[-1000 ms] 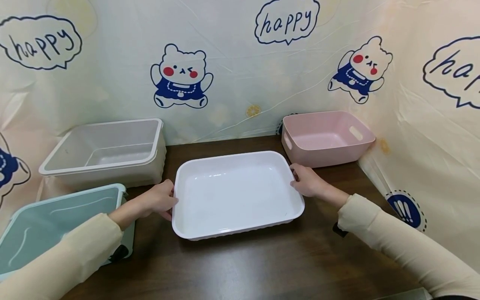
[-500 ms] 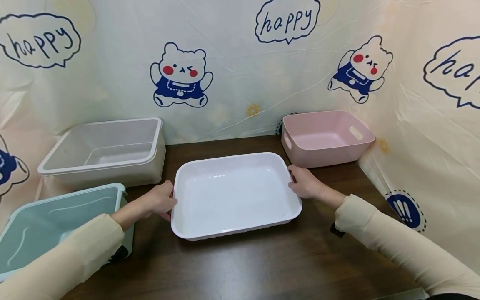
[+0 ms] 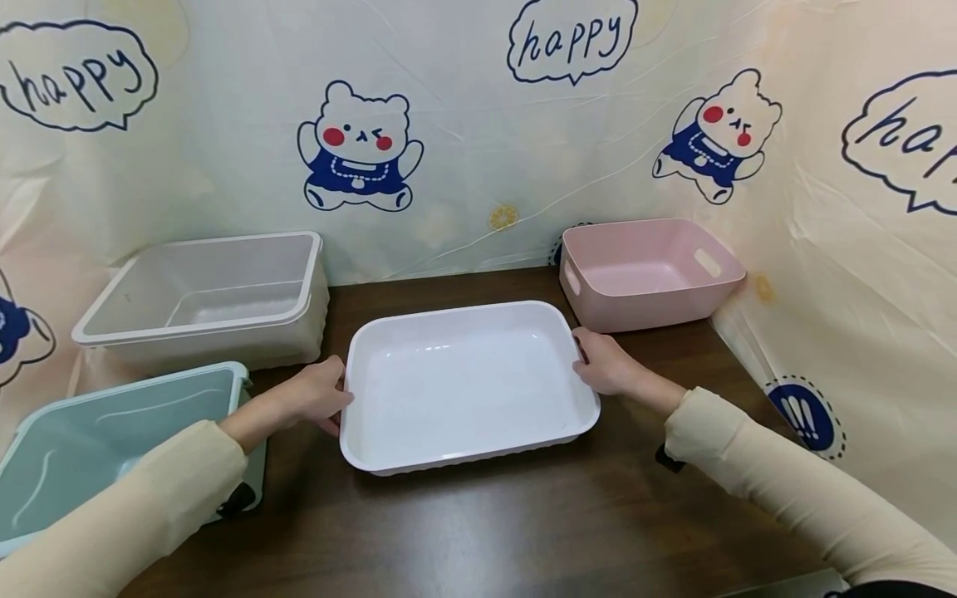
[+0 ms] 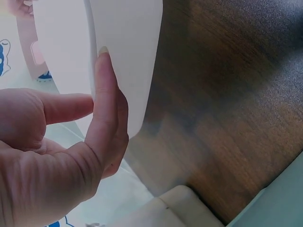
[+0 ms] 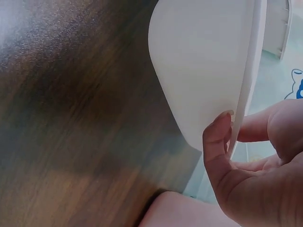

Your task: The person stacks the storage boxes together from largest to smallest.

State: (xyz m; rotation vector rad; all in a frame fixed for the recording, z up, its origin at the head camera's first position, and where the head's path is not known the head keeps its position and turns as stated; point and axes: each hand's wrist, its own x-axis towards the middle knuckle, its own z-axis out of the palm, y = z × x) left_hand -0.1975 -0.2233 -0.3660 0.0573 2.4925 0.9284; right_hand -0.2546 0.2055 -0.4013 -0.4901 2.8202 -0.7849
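A shallow white rectangular tray (image 3: pixel 471 382) with rounded corners lies at the middle of the head view, its bare inside facing up. My left hand (image 3: pixel 320 394) pinches its left short rim, thumb on the inner side. In the left wrist view, the fingers (image 4: pixel 108 90) lie along the tray's outer wall (image 4: pixel 128 52) under the rim. My right hand (image 3: pixel 604 362) pinches the opposite short rim. Seen from the right wrist, bent fingers (image 5: pixel 217 142) sit against the outer wall (image 5: pixel 203 61) with the thumb across the rim.
A grey-beige bin (image 3: pixel 209 332) stands at the back left, and a light green bin (image 3: pixel 250 448) lies in front of it under my left forearm. At the back right, a pink basket (image 3: pixel 650 307) stands close behind my right hand. Printed cloth (image 3: pixel 463 149) surrounds the dark wooden table (image 3: pixel 449 531).
The white tray's right end has shifted slightly left, together with my right hand. Both hands keep their pinch on the rim. The bins and the basket stay put.
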